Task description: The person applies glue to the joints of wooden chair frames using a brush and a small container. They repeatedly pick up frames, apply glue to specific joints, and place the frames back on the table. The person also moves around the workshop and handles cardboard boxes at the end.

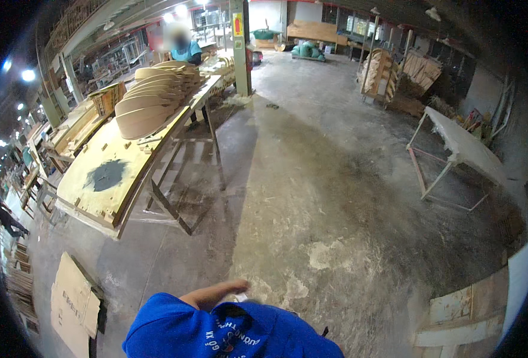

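My left arm comes out of a blue shirt sleeve (165, 319) and bends across in front of my body. At its end my left hand (237, 286) is small and blurred, held over the concrete floor. A small white thing (241, 296) shows right beside the hand; whether the fingers grip it cannot be made out. The shirt hides my right arm and hand. Ahead on the left stands a long work table (76, 179) with a yellowish top. A row of curved wooden panels (147, 110) stands on it, beyond a dark grey patch (107, 175).
A person (185, 52) stands behind the panels. A green post (240, 65) rises by the table's far end. Flattened cardboard (73, 304) lies low on the left. At right are a white-topped metal-framed table (463, 140) and a rack of wooden pieces (380, 74).
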The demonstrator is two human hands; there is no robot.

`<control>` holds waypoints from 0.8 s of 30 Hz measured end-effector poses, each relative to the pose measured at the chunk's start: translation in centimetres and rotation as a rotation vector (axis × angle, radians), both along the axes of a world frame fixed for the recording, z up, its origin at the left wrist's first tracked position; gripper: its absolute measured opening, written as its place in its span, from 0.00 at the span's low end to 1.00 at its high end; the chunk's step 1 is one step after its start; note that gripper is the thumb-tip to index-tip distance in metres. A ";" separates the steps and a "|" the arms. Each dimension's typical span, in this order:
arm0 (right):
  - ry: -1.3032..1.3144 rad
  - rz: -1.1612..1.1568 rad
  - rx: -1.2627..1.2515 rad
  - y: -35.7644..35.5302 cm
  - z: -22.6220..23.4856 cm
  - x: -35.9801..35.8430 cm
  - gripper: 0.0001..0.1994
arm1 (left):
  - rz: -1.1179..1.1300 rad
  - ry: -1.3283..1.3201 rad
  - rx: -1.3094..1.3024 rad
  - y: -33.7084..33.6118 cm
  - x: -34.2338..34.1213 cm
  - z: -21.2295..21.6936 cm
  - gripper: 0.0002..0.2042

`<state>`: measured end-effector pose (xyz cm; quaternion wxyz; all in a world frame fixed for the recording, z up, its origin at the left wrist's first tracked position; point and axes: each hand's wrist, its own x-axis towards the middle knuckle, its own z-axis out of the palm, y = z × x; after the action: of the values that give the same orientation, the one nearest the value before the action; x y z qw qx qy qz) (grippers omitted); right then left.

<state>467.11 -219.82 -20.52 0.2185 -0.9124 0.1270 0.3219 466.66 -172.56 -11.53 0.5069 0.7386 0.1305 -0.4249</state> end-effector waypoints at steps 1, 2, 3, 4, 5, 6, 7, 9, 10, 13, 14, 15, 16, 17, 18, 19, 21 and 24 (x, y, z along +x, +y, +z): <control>-0.056 0.032 -0.037 0.1 0.6 6.2 0.16 | 0.066 -0.287 0.224 4.2 -0.1 -0.2 0.13; -0.124 0.087 -0.047 1.2 1.2 13.2 0.16 | 0.439 0.144 0.340 6.6 -0.1 -1.1 0.09; -0.189 0.101 -0.029 2.9 2.8 20.4 0.16 | 0.339 0.088 0.624 9.7 -0.2 -0.3 0.10; -0.092 0.071 0.143 4.8 4.8 27.9 0.16 | 0.227 0.035 0.904 12.2 0.1 0.4 0.12; -0.374 0.132 0.174 4.1 4.9 32.7 0.16 | 0.601 0.203 0.784 12.5 0.5 -0.2 0.13; -0.414 0.023 0.320 5.7 5.6 38.3 0.15 | 0.560 0.122 0.872 13.4 1.8 0.3 0.14; -0.488 -0.093 0.478 7.3 6.8 44.9 0.15 | 0.667 0.129 0.919 13.9 5.1 0.0 0.13; -0.594 -0.074 0.572 10.6 5.1 52.7 0.13 | 0.335 0.417 0.858 16.7 10.4 1.4 0.12; -0.659 -0.081 0.592 11.0 4.7 56.5 0.12 | 0.268 0.399 0.842 16.7 14.3 0.8 0.12; -0.607 0.121 0.091 7.7 -0.1 61.7 0.11 | 0.087 0.197 0.698 15.8 29.9 -3.2 0.13; -0.353 0.387 -0.052 8.1 -1.1 61.1 0.14 | 0.054 0.172 0.677 14.9 33.6 -3.9 0.14; -0.141 0.365 -0.054 8.0 -1.0 61.4 0.15 | 0.019 0.091 0.634 14.1 39.1 -5.0 0.14; 0.074 0.336 -0.080 7.5 -0.6 61.4 0.18 | -0.004 -0.013 0.592 13.3 45.2 -5.9 0.15; 0.199 0.237 -0.068 7.7 -0.4 62.1 0.18 | -0.004 -0.145 0.558 12.5 52.3 -6.1 0.15; 0.216 0.134 -0.042 8.2 -0.3 64.0 0.17 | -0.007 -0.304 0.534 12.0 60.1 -5.6 0.16; 0.223 0.078 -0.033 8.7 -0.2 66.4 0.17 | 0.016 -0.448 0.501 11.8 67.5 -5.0 0.16; 0.232 -0.002 -0.023 9.5 -0.4 72.0 0.16 | 0.000 -0.549 0.299 11.3 80.5 -2.8 0.12; 0.196 -0.038 -0.011 10.4 -1.2 83.2 0.15 | 0.039 -0.692 0.267 12.6 95.5 -0.5 0.14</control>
<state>550.35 -209.39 -21.74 0.2059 -0.8752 0.1670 0.4046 562.11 -159.94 -12.02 0.4284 0.8954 0.0199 -0.1195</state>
